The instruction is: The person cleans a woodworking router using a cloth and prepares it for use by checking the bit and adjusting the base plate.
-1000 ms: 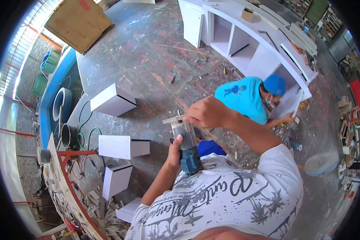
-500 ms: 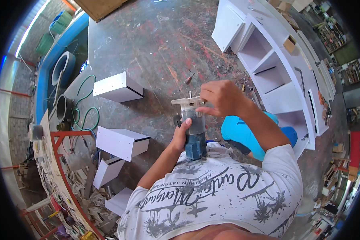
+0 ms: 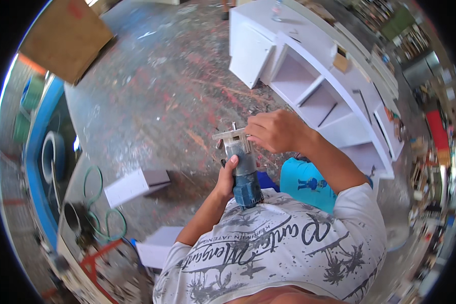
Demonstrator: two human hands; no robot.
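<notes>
My left hand [image 3: 227,175] grips a blue power tool [image 3: 247,188], a trim router with a translucent base and square plate [image 3: 225,135], its bit pointing away from me. My right hand [image 3: 269,129] is closed at the right side of that base, fingertips against the plate's edge; exactly what they pinch is partly hidden. The tool's lower end rests near my white printed shirt.
A co-worker in a turquoise shirt [image 3: 304,182] crouches beyond my right arm, beside a white curved cabinet [image 3: 354,126]. White boxes [image 3: 124,191] lie left, near a green hose [image 3: 106,234]. A brown crate [image 3: 53,45] and blue-rimmed trough [image 3: 35,162] stand farther left.
The view has shifted several times with my head. Both hands still hold the router; my right hand stays at the base. The co-worker has bent lower behind my right arm.
</notes>
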